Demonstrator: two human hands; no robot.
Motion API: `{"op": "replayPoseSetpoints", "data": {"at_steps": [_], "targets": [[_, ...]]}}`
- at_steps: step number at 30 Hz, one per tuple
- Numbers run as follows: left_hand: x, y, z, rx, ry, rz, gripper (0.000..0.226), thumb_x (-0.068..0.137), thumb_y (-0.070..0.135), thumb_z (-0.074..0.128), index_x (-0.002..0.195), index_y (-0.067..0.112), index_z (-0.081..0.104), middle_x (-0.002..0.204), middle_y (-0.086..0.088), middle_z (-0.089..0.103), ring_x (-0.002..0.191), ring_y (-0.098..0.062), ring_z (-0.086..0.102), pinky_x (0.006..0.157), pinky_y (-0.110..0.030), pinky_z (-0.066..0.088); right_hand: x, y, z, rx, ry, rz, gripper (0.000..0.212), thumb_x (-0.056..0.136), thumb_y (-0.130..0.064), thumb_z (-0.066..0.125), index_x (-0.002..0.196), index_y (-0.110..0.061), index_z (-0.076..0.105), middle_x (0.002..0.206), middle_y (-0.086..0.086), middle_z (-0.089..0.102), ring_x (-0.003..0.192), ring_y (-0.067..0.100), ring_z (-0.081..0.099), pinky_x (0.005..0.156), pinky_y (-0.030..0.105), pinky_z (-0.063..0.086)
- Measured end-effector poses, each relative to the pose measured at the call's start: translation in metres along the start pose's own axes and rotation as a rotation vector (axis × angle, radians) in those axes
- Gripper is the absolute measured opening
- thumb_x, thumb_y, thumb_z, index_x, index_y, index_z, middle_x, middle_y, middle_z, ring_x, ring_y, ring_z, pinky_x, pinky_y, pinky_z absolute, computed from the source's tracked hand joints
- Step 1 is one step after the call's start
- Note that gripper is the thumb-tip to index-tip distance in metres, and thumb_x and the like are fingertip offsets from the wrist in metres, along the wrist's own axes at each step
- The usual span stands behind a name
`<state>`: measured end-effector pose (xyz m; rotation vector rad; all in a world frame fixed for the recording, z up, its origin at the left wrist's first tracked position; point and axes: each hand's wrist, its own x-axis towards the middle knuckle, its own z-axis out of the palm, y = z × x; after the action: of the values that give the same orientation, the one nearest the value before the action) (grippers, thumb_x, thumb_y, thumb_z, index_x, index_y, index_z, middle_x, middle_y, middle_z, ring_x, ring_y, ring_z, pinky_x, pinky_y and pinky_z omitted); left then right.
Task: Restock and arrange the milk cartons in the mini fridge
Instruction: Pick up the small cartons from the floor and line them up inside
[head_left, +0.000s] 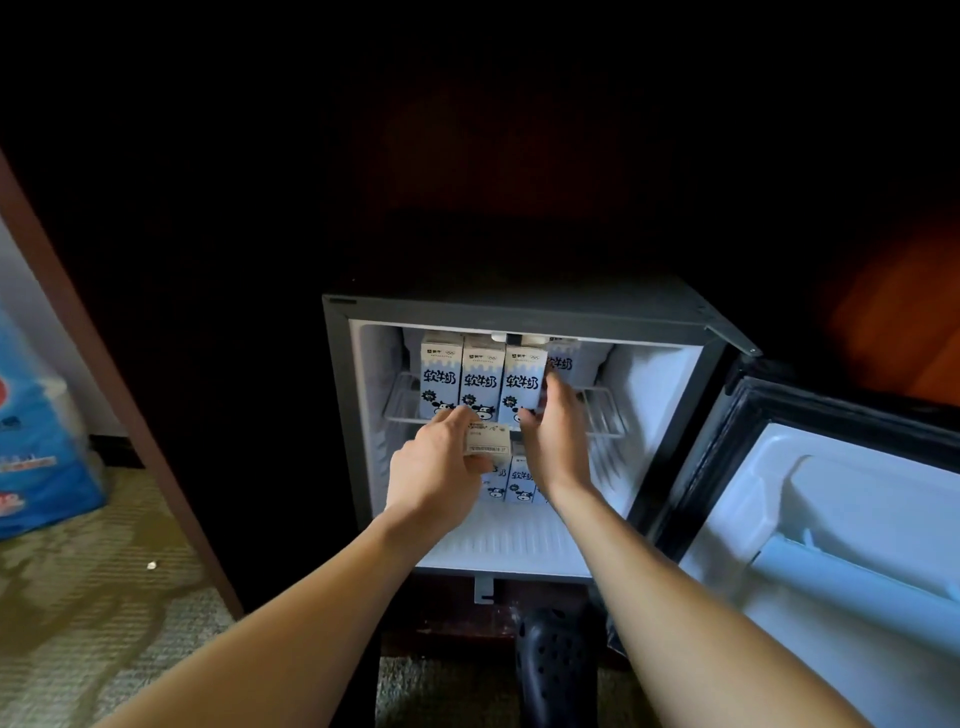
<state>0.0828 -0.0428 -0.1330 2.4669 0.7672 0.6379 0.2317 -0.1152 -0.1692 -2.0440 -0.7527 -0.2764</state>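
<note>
Dark cabinet around a small fridge, lit white inside. To the right, its door swung wide open, pale liner facing up. Patterned carpet at left, with a blue pack standing on it beside the cabinet's side panel. Dark perforated shoe on the floor just below the fridge front.

Wire shelf across the upper half of the fridge. On it, a row of three blue-and-white cartons, upright and touching side by side, cow print facing out. Behind at the right, a fourth carton, partly hidden. Below the shelf, lower cartons upright near the back, mostly covered by the hands.

Held in the left hand, fingers curled round it: a loose carton, on its side just in front of the shelf edge, barcode panel up. Clasped by the right hand: the end carton of the row, thumb on its lower front, fingers up along its right side.
</note>
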Motion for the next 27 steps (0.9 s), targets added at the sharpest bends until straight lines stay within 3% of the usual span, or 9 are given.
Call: {"op": "replayPoseSetpoints", "data": {"at_steps": [3, 8, 11, 16, 19, 22, 24, 27], "targets": [[0.010, -0.003, 0.007, -0.016, 0.001, 0.001, 0.033, 0.086, 0.029, 0.073, 0.115, 0.028, 0.057, 0.105, 0.011, 0.063, 0.086, -0.017, 0.062, 0.067, -0.031, 0.044, -0.003, 0.010, 0.003, -0.013, -0.010, 0.006, 0.052, 0.095, -0.008, 0.063, 0.142, -0.014, 0.043, 0.134, 0.003, 0.053, 0.119, 0.016, 0.053, 0.100, 0.034, 0.049], [0.021, -0.011, 0.021, -0.076, -0.016, -0.034, 0.039, 0.085, 0.028, 0.071, 0.121, 0.029, 0.056, 0.107, 0.009, 0.065, 0.086, -0.019, 0.063, 0.073, -0.035, 0.053, -0.002, 0.018, -0.004, 0.059, -0.002, -0.008, 0.046, 0.094, -0.015, 0.066, 0.135, -0.013, 0.045, 0.123, 0.001, 0.056, 0.102, 0.012, 0.057, 0.082, 0.022, 0.049], [0.026, -0.011, 0.022, -0.148, -0.019, -0.066, 0.044, 0.083, 0.029, 0.072, 0.123, 0.032, 0.054, 0.109, 0.008, 0.068, 0.088, -0.020, 0.066, 0.077, -0.040, 0.057, -0.007, 0.023, -0.013, 0.053, -0.010, -0.086, 0.033, 0.093, -0.010, 0.062, 0.124, -0.012, 0.050, 0.115, 0.002, 0.056, 0.101, 0.013, 0.058, 0.081, 0.025, 0.052], [0.029, 0.000, 0.019, -0.310, -0.034, -0.078, 0.034, 0.085, 0.023, 0.074, 0.114, 0.030, 0.058, 0.098, 0.014, 0.065, 0.078, -0.013, 0.067, 0.064, -0.037, 0.059, -0.017, 0.025, -0.037, 0.141, -0.249, -0.068, 0.026, 0.091, -0.012, 0.057, 0.112, -0.027, 0.061, 0.104, -0.011, 0.062, 0.092, -0.002, 0.059, 0.078, 0.019, 0.050], [0.031, 0.012, 0.020, -0.419, -0.023, -0.079, 0.034, 0.086, 0.022, 0.077, 0.114, 0.026, 0.059, 0.095, 0.015, 0.064, 0.075, -0.012, 0.067, 0.052, -0.029, 0.051, -0.022, 0.024, -0.046, 0.182, -0.349, -0.073, 0.026, 0.095, -0.026, 0.060, 0.120, -0.028, 0.059, 0.107, -0.012, 0.061, 0.093, -0.001, 0.061, 0.077, 0.018, 0.053], [0.031, 0.022, 0.023, -0.479, -0.029, -0.076, 0.034, 0.086, 0.022, 0.076, 0.114, 0.028, 0.058, 0.093, 0.016, 0.064, 0.071, -0.016, 0.069, 0.051, -0.035, 0.055, -0.024, 0.024, -0.052, 0.142, -0.379, -0.081, 0.040, 0.095, -0.050, 0.060, 0.131, -0.033, 0.054, 0.112, -0.016, 0.059, 0.097, -0.001, 0.061, 0.077, 0.018, 0.054], [0.031, 0.026, 0.026, -0.497, -0.044, -0.059, 0.034, 0.086, 0.024, 0.076, 0.114, 0.029, 0.058, 0.095, 0.016, 0.066, 0.073, -0.015, 0.070, 0.059, -0.036, 0.059, -0.023, 0.028, -0.055, 0.076, -0.368, -0.128, 0.040, 0.096, -0.049, 0.057, 0.132, -0.030, 0.055, 0.114, -0.014, 0.061, 0.097, -0.001, 0.062, 0.080, 0.020, 0.054], [0.032, 0.032, 0.027, -0.530, -0.061, -0.030, 0.039, 0.089, 0.028, 0.074, 0.124, 0.023, 0.058, 0.103, 0.015, 0.065, 0.073, -0.012, 0.070, 0.054, -0.023, 0.056, -0.023, 0.033, -0.060, 0.071, -0.302, -0.135, 0.037, 0.099, -0.043, 0.054, 0.131, -0.025, 0.056, 0.118, -0.012, 0.062, 0.100, 0.001, 0.063, 0.084, 0.022, 0.053]]}}
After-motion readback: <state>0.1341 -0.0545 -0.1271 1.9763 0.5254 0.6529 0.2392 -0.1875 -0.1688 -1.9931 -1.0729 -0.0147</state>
